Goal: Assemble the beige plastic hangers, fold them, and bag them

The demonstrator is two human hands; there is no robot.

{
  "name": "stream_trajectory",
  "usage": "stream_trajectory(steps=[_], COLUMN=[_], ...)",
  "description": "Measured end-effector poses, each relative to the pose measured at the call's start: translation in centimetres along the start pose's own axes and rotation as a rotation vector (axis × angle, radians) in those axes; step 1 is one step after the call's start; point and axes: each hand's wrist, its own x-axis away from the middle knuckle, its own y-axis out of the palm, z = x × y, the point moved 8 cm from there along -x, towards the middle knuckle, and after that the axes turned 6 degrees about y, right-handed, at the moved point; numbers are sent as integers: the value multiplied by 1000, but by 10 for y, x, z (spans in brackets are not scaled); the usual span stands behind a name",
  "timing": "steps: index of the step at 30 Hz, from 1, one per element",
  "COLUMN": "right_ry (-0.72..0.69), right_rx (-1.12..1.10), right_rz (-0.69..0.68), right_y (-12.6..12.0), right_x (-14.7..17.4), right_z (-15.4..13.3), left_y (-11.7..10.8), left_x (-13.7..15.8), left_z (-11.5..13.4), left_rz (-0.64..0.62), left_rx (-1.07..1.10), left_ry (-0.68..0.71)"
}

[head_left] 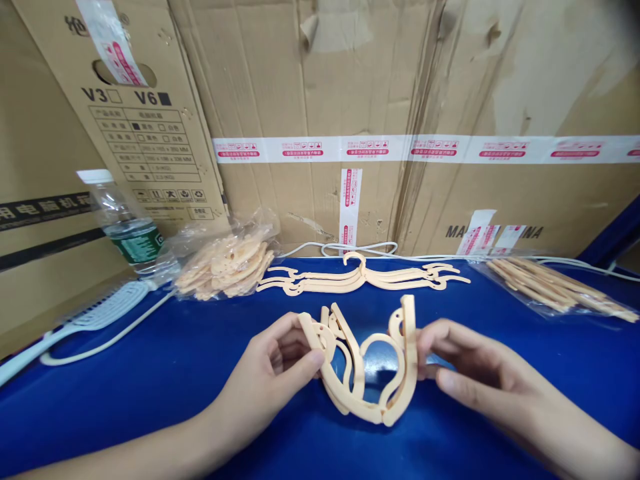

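Note:
Several pale beige plastic folding hangers [367,410], folded up into a U shape, are held just above the blue table. My left hand [280,373] is closed on their left arms, with the thumb in front and fingers behind. My right hand [470,373] is at the outer side of the right arm. Its fingertips meet or pass behind that arm, and its thumb stands apart from it. Behind lie more beige hangers [330,283], spread flat with a hook [355,259] pointing up.
A plastic bag of beige parts [225,267], a water bottle [133,233] and a light blue hairbrush [107,310] are at the left. Bagged beige sticks [555,287] lie at the right. White cable [360,248] runs along the cardboard [290,87] behind.

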Motion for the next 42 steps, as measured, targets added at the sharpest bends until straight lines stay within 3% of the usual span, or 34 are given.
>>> stream_trajectory(steps=[5, 10, 12, 18, 22, 29, 34, 39, 42], right_ry=[123, 235, 259, 209, 166, 124, 80, 325, 345], right_rx=[194, 137, 93, 13, 46, 277, 364, 300, 289], right_rz=[-145, -202, -248, -325, -338, -322, -250, -151, -106], right_y=[11, 13, 17, 25, 26, 20, 32, 43, 38], right_x=[16, 24, 25, 26, 27, 30, 19, -7, -8], right_z=[20, 32, 32, 23, 18, 8, -5, 15, 19], left_y=[2, 0, 5, 21, 21, 27, 17, 17, 22], left_x=[-1, 1, 4, 16, 20, 20, 29, 33, 31], left_z=[0, -3, 0, 24, 20, 23, 16, 19, 28], left_rz=[-4, 23, -26, -273, -314, -336, -278, -310, -348], left_rx=[47, 181, 183, -110, -255, -48, -319, -445, -431], left_ry=[17, 28, 45, 302, 295, 313, 359, 388, 444])
